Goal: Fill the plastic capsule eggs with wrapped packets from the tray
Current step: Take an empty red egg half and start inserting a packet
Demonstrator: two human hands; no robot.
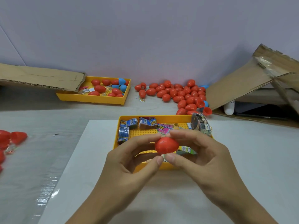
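Hands pinching a red capsule egg over the packet tray

Left hand (pixel 129 160) and right hand (pixel 200 152) both curl fingertips around one glossy, smooth red capsule egg (pixel 166 145), held just above the yellow perforated plastic tray (pixel 145 131) of crinkly printed wrapped packets (pixel 123 135) on the desk (pixel 250 159).

Both hands' fingers (pixel 146 141) seemingly pinched together.
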